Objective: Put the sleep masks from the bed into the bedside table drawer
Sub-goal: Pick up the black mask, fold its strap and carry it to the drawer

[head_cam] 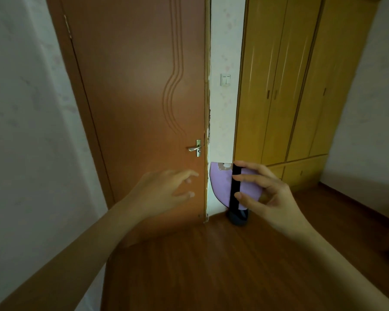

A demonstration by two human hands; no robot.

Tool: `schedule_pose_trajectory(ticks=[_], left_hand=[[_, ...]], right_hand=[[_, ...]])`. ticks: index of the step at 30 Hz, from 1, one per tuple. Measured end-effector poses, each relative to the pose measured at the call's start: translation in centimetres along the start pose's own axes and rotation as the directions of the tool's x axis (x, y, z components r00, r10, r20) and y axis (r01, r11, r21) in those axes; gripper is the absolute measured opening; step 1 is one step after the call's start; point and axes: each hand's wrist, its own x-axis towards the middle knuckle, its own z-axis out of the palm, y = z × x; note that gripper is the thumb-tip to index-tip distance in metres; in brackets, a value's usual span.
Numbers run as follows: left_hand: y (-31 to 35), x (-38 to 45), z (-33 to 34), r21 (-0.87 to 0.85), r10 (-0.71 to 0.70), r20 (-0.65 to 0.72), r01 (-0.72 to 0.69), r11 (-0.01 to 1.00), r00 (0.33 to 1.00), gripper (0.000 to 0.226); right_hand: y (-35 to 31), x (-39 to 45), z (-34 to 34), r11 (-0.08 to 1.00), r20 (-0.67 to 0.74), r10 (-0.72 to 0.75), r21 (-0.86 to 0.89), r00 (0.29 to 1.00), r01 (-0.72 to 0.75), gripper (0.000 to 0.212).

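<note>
Right hand (267, 194): raised in front of the body at mid-frame right, grip clamped on 1 mask (220, 185), thumb above and fingers (254, 177) curled across its near face. Mask: lilac, rounded lower edge, held on end in the air, a small printed figure near its top corner; a black strap (235, 187) runs vertically across it, pinched under the fingers. The mask is well clear of the floor (200, 265) and sits in line with the strip of white wall between door and wardrobe. Left hand (164, 189): extended forward at about the same height, fingers apart and loosely curved, holding nothing, just left of the mask and not touching it. Door (133, 97): brown, closed, with 3 wavy grooves down its panel and a metal lever handle (194, 148) near its right edge. Switch (225, 79): white, on the wall strip right of the door. Wardrobe (301, 86): yellow wood, doors shut, low drawers at its base. Dark rounded object (238, 217): on the floor at the wall base, partly hidden by the mask; its kind cannot be told. Floor: dark red-brown boards. No bed or bedside table appears in view.
</note>
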Motion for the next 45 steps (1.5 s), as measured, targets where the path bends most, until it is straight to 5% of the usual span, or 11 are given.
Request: schedule_pose_trajectory(ticks=[12,21,35,45], left_hand=[[-0.8,20.4,7.3,-0.157,0.168,0.035,-0.161,0.974,0.985,0.04],[3.8,40.6,16.2,-0.23,0.417,-0.003,-0.407,0.884,0.909,0.04],[26.0,63.8,27.7,-0.231,0.743,-0.024,-0.726,0.647,0.669,0.043],[42.2,75.7,33.5,-0.253,0.769,0.038,-0.739,0.625,0.638,0.042]], right_hand=[[13.1,6.5,-8.0,0.985,-0.094,0.127,-0.104,0.987,-0.137,0.031],[23.6,9.8,-19.4,0.915,-0.212,0.253,-0.264,0.944,-0.305,0.029],[33.1,3.7,-40.1,0.689,-0.518,0.297,-0.465,0.802,-0.556,0.032],[43.6,-0.5,-57.5,0.676,-0.559,0.349,-0.406,0.752,-0.615,0.03]])
